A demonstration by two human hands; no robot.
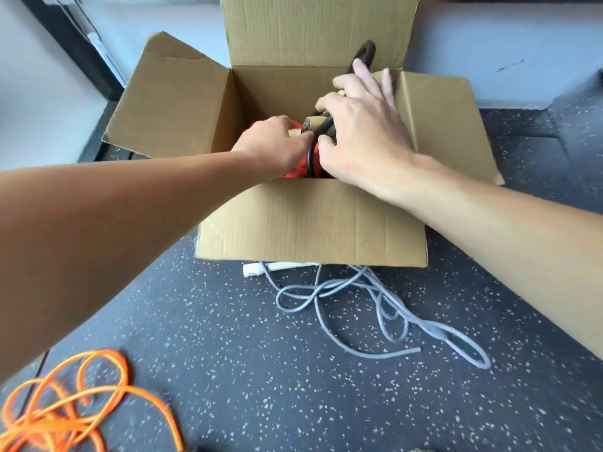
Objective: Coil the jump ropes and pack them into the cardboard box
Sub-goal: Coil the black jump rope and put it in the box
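An open cardboard box [310,220] stands on the floor with its flaps spread out. Both my hands reach into it. My right hand [362,132] lies over a coiled black jump rope [365,53] with wooden handles [315,123], fingers wrapped on the coil. My left hand [277,141] touches the same bundle from the left, its fingers partly hidden. Under the bundle, something red [301,164] shows inside the box. A loose grey jump rope [365,305] with a white handle [256,270] lies tangled in front of the box. An orange rope [65,409] lies loose at the lower left.
The floor is dark speckled rubber matting [244,370]. A pale wall and a dark frame [75,47] stand behind the box on the left. The box's near flap hangs over the grey rope's handle end.
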